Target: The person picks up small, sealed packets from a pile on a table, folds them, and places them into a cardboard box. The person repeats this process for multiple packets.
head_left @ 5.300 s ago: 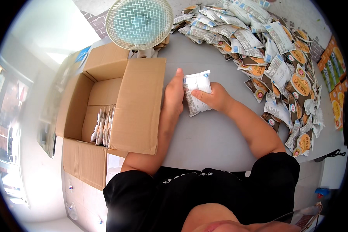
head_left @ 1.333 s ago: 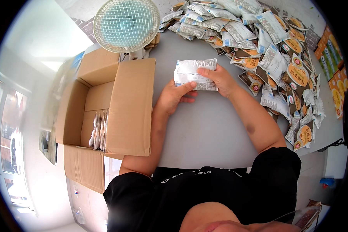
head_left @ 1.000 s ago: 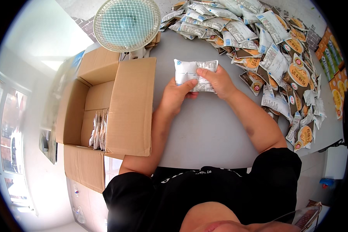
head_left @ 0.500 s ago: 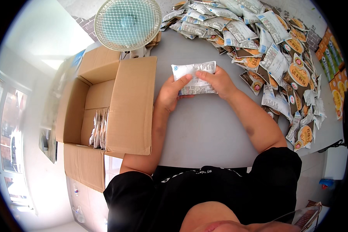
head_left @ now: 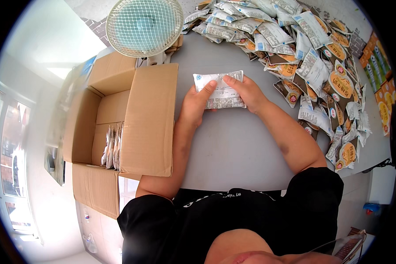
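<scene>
Between my two hands, over the grey table, is a white printed pouch (head_left: pixel 225 95) with a small blue mark at its upper left corner. My left hand (head_left: pixel 195 104) grips its left side, thumb lying on the printed face. On the opposite side my right hand (head_left: pixel 251 95) holds it the same way, thumb pressed on the upper part. The fingers beneath the pouch are mostly hidden. To the left stands an open cardboard box (head_left: pixel 147 127), with several pouches (head_left: pixel 112 147) upright in a row inside it.
A large heap of similar pouches (head_left: pixel 312 70), white backs and brown-and-orange fronts, spreads over the far and right side of the table (head_left: pixel 233 149). A round fan (head_left: pixel 145 27) stands behind the box. Orange and green cartons (head_left: pixel 376 59) are at the far right.
The pouch has shifted very slightly, and my left fingers that showed below its lower edge are now mostly hidden. Both hands keep their hold; the box and heap look the same.
</scene>
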Demonstrator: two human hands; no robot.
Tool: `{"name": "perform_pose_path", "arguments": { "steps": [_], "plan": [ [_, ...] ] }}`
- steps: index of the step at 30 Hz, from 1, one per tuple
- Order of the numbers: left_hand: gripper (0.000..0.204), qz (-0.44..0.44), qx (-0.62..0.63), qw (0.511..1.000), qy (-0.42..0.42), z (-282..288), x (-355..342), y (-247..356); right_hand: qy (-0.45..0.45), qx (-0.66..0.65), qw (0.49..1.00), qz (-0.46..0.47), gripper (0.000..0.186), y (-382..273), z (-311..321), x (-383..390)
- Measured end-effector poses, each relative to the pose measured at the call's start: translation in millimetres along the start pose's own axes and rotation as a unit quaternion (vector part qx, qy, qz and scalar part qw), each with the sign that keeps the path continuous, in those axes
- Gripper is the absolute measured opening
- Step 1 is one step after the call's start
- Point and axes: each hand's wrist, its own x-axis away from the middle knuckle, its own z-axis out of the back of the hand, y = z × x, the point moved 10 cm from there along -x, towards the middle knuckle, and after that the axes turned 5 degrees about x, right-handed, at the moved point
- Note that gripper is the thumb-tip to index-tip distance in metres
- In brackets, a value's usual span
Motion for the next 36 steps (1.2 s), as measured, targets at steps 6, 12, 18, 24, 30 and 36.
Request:
{"name": "perform_pose_path", "arguments": {
  "steps": [6,12,18,24,30,36],
  "plan": [
    [0.034,-0.019,-0.025,0.999,0.016,-3,2,6,0.019,0.022,1.0,-0.004,0.031,8,5,-2],
    [0.031,-0.031,0.005,0.999,0.029,-8,7,13,0.015,0.022,1.0,0.009,0.031,5,4,-3],
    [0.035,-0.046,0.049,0.997,0.02,5,0,11,-0.047,0.066,0.996,-0.025,0.039,0,-4,1],
    [0.036,-0.064,0.045,0.997,-0.01,-2,4,18,-0.101,0.142,0.984,-0.049,0.044,-3,-15,8],
    [0.035,-0.047,-0.028,0.998,-0.022,-6,5,18,-0.061,0.151,0.986,-0.04,0.039,-6,-10,9],
    [0.038,-0.041,-0.025,0.999,0.004,-4,4,15,-0.046,0.111,0.992,-0.028,0.036,-2,-8,6]
  ]
}}
